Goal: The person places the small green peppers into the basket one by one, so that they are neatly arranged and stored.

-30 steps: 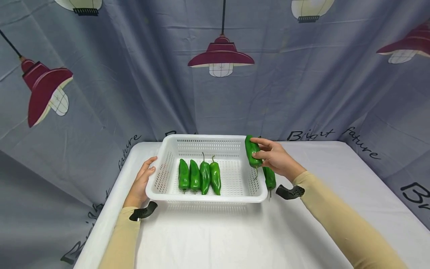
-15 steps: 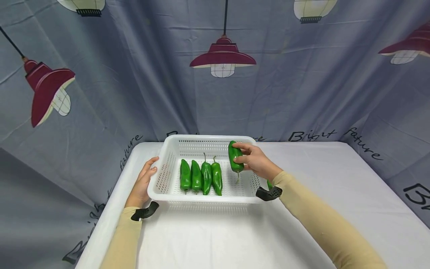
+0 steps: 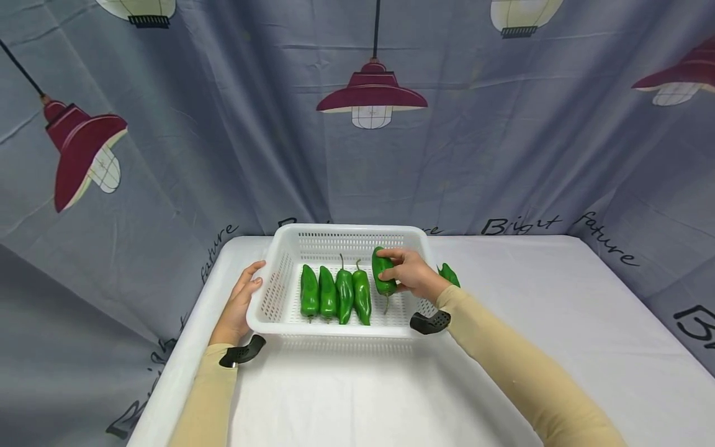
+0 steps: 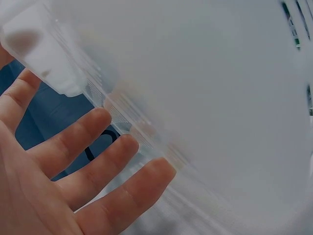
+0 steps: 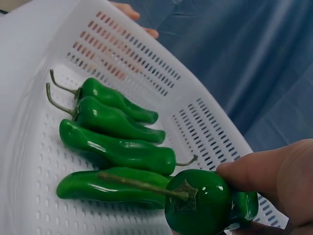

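Observation:
My right hand (image 3: pixel 418 274) pinches a green pepper (image 3: pixel 382 264) between thumb and fingers, inside the right half of a white slotted plastic basket (image 3: pixel 335 330). Its stem points toward me. Several other green peppers (image 3: pixel 344 295) lie side by side on the basket floor to the left of it. The right wrist view shows the held pepper (image 5: pixel 198 205) stem-on, in front of the lying ones. At the basket's left end, my left hand (image 3: pixel 233 310) rests against the outer wall. Its fingers are spread and fairly straight in the left wrist view, the tips (image 4: pixel 159 171) at the wall.
One more green pepper (image 3: pixel 449 274) lies on the white tablecloth (image 3: pixel 313 397) just right of the basket, partly hidden by my right forearm. A grey curtain (image 3: pixel 268 155) printed with lamps hangs behind the table. Both wrists wear black bands.
My right hand has carried the pepper leftward from over the basket's right rim and lowered it into the basket. My left hand has stayed at the left wall.

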`<state>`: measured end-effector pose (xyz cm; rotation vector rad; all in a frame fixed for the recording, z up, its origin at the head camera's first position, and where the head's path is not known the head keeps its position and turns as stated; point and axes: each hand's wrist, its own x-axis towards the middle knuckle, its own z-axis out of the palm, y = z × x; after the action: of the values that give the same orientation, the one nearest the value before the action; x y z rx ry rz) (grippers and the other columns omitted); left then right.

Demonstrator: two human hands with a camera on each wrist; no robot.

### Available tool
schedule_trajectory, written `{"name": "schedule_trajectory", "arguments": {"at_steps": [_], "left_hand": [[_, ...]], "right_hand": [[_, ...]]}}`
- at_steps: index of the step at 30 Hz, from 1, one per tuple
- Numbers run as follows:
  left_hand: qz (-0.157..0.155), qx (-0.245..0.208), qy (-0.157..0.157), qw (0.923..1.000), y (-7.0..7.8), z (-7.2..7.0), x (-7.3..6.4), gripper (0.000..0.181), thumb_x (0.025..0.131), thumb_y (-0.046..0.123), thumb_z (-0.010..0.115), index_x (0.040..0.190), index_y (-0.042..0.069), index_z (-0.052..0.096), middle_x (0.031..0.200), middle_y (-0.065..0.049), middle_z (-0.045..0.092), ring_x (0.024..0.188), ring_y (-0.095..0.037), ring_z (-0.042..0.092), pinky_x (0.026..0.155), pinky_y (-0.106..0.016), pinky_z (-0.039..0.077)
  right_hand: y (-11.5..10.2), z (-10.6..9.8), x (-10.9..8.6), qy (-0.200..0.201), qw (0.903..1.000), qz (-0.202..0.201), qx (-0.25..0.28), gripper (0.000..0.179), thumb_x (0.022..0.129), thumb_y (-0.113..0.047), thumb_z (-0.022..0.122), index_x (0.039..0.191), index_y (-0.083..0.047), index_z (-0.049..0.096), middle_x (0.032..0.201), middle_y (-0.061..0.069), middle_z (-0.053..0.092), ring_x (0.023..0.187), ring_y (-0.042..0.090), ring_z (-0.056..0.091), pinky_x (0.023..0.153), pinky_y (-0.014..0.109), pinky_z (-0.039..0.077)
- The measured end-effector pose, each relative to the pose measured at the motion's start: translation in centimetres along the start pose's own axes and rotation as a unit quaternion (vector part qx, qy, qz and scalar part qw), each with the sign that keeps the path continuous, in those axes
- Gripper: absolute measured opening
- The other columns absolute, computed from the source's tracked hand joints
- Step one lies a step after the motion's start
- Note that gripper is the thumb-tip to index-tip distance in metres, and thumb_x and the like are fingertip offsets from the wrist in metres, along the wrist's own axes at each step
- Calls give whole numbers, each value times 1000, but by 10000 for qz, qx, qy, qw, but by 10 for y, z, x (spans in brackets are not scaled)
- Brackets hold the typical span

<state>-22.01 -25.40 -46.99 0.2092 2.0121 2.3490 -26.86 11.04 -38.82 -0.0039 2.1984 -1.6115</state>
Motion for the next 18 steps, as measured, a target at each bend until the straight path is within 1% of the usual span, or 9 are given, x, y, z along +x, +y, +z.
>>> {"name": "schedule_trajectory", "arguments": {"at_steps": [2,5,7,9,13,18], "left_hand": [[11,-3,9,10000,0,1,-1,29,110,27,39,138,34,40,128,16,57,108,-3,61,87,-23,54],[42,-18,19,10000,1,1,-1,29,110,27,39,138,33,40,128,15,57,108,-4,61,86,-23,55],[48,-20,18,10000,1,1,-1,29,110,27,39,139,33,40,128,16,57,108,-4,61,86,-23,55],[34,-20,28,10000,1,1,-2,29,110,27,38,138,33,40,128,16,57,108,-4,61,87,-23,55],[19,-43,31,10000,1,2,-1,29,110,27,40,138,34,40,128,17,57,109,-4,61,88,-23,54],[91,-196,-66,9997,0,1,-1,29,110,27,40,139,31,40,128,16,58,111,-3,60,89,-22,53]], "right_hand": [[2,1,2,-28,10000,14,-86,61,95,2,65,152,-12,46,149,24,46,123,38,60,84,41,59],[3,2,3,-28,9996,37,-295,60,94,0,66,150,-13,49,146,22,49,109,28,63,79,36,55],[4,3,5,-38,9987,46,-496,59,93,-1,68,148,-13,51,145,21,50,98,22,62,75,34,51],[4,4,5,-61,9975,79,-697,58,92,-2,70,146,-13,54,144,21,51,91,18,59,71,33,49],[5,5,6,-95,9957,208,-903,57,90,-1,73,144,-12,56,141,21,51,84,16,58,70,34,52],[9,6,7,-165,9949,373,-927,57,88,2,74,141,-9,56,127,19,58,80,17,61,71,36,55]]}}
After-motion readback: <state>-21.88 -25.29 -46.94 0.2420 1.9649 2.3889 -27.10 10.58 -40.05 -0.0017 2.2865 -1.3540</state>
